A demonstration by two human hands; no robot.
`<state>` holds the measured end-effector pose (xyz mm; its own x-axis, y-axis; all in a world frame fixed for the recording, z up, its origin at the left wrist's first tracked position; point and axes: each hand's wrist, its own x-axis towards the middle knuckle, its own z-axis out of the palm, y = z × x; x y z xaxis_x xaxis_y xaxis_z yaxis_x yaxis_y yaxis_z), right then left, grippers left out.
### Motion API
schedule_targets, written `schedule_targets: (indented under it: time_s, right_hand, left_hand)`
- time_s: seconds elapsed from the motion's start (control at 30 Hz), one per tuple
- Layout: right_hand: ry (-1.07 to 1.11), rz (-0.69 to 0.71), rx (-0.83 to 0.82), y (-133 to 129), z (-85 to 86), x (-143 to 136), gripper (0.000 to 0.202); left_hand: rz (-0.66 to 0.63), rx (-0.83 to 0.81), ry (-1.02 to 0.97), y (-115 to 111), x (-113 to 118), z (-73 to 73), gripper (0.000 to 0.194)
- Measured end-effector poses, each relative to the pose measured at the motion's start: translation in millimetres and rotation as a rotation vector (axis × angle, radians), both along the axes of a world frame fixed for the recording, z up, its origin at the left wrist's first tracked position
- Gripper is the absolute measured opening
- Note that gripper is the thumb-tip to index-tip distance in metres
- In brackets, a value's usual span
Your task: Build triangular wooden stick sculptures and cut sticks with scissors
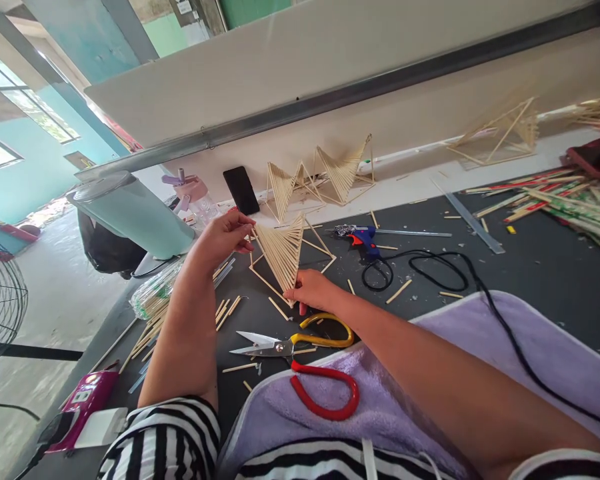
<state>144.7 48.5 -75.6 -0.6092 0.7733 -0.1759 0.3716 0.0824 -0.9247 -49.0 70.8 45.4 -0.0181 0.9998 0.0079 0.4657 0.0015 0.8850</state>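
A twisted model of thin wooden sticks (283, 257) stands on the dark table between my hands. My left hand (227, 237) pinches its upper left corner with thumb and fingers. At the lower front corner, my right hand (310, 291) closes its fingers on the same model. Open-bladed scissors (280, 348) with one yellow and one red handle lie just in front of my right hand. A blue glue gun (363, 239) with a clear glue stick in its back rests to the right. Several loose sticks (229, 312) are scattered near my left forearm.
Similar stick models (347, 177) stand along the wall, with another (505, 137) farther right. A black phone (241, 190) leans at the back. A mint tumbler (130, 213) is at left. The glue gun's black cord (495, 307) crosses a purple towel (460, 327). A magenta power strip (90, 403) sits lower left.
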Motion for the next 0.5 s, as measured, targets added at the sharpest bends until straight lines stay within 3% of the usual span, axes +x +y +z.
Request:
schedule_targets:
  time_s: [0.5]
  right_hand:
    - [-0.015,0.015,-0.055,-1.4,6.2,2.0,0.012]
  left_hand:
    - [-0.003,0.010,0.002,-0.8,1.5,0.0,0.025]
